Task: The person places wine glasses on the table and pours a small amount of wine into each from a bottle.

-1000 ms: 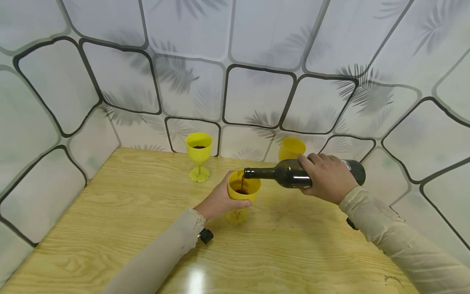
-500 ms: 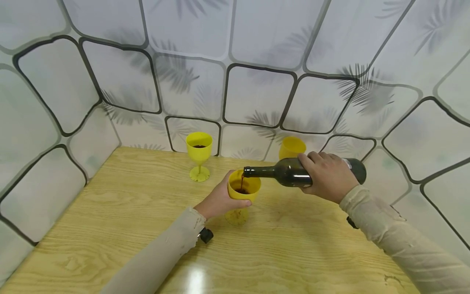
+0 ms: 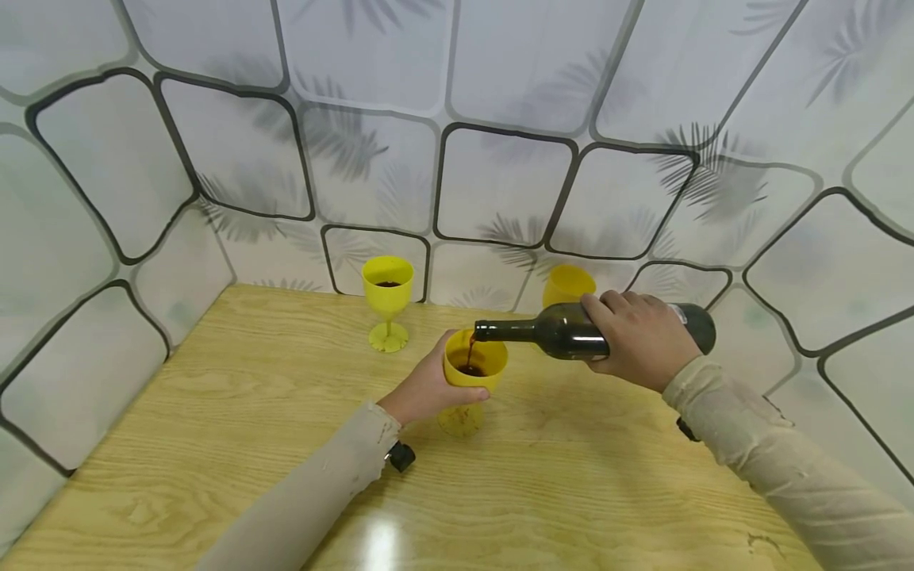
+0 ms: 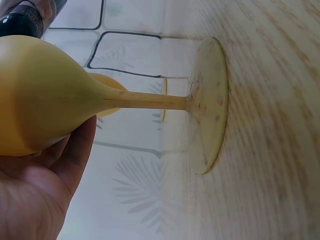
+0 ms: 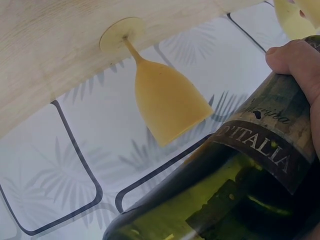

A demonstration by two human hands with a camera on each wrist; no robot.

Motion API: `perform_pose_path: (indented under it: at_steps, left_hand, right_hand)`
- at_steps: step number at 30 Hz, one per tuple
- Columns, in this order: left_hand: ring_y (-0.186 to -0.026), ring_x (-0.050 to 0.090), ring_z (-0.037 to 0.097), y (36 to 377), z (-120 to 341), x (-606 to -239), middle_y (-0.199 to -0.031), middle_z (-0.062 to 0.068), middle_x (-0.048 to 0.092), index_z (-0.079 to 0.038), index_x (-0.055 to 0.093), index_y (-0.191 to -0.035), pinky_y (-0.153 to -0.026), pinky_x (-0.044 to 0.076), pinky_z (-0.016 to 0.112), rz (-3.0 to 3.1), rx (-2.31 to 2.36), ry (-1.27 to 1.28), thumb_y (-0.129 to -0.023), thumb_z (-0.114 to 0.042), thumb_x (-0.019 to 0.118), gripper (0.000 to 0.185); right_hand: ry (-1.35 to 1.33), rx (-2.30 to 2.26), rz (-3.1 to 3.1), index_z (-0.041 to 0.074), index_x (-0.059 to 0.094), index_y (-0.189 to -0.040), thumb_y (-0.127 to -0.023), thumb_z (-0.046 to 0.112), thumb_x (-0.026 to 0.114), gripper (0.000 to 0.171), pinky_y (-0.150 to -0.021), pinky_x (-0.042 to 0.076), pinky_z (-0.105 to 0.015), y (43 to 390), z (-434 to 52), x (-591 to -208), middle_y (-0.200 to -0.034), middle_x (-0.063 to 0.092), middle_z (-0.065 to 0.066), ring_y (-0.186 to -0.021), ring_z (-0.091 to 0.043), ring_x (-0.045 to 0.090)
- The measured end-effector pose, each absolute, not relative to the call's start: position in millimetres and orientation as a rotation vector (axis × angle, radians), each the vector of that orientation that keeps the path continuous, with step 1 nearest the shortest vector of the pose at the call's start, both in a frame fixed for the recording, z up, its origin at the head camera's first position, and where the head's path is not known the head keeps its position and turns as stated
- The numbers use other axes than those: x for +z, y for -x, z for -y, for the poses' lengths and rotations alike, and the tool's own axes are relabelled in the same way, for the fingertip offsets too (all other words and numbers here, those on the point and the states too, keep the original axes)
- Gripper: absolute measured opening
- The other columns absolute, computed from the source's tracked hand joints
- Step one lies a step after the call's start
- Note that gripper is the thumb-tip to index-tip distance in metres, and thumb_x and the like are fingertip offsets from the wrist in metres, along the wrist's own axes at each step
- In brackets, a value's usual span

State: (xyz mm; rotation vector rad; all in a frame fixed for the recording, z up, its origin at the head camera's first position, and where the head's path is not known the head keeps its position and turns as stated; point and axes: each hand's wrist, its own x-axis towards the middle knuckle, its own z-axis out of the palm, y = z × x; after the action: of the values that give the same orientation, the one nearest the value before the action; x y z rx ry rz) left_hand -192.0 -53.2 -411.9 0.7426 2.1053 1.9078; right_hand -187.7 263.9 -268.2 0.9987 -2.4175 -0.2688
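My left hand (image 3: 428, 386) grips the bowl of a yellow goblet (image 3: 493, 379), its foot standing on the table in the left wrist view. Some dark liquid lies in the bottom of the bowl. In my right hand (image 3: 639, 337) is a dark green wine bottle (image 3: 564, 331), gripped round its body and tipped with the neck to the left. Its mouth is over the goblet's rim, and a thin dark red stream runs down into the bowl. The bottle's label (image 5: 257, 145) shows in the right wrist view, with "D'ITALIA" on it.
A second yellow goblet (image 3: 388, 297) with dark liquid in it stands at the back left by the wall. Another yellow goblet (image 3: 569, 285) stands behind the bottle, partly hidden. Patterned wall covering (image 3: 507, 186) bounds the wooden table (image 3: 236, 428) at the back and sides.
The bottle's base has risen slightly, and my right hand with it, so the bottle tips a little more. Liquid keeps running into the goblet; my left hand stays in place.
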Motion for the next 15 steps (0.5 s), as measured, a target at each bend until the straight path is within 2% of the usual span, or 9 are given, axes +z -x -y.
perform_pose_path:
  at_steps: [15]
  left_hand:
    - [-0.119,0.059,0.020,190.6,53.6,-410.2,-0.132,-0.001,0.058,-0.026,0.037,-0.146,-0.105,0.048,0.043,-2.144,1.886,-0.739,-0.083,-0.024,0.089,0.082]
  right_hand:
    - [-1.003,-0.269,2.419,0.006,0.054,-0.112,-0.061,0.037,0.093,0.072,-0.064,0.058,-0.052,188.6,-263.8,-267.8,-0.087,0.063,-0.014,-0.074,-0.035,0.066]
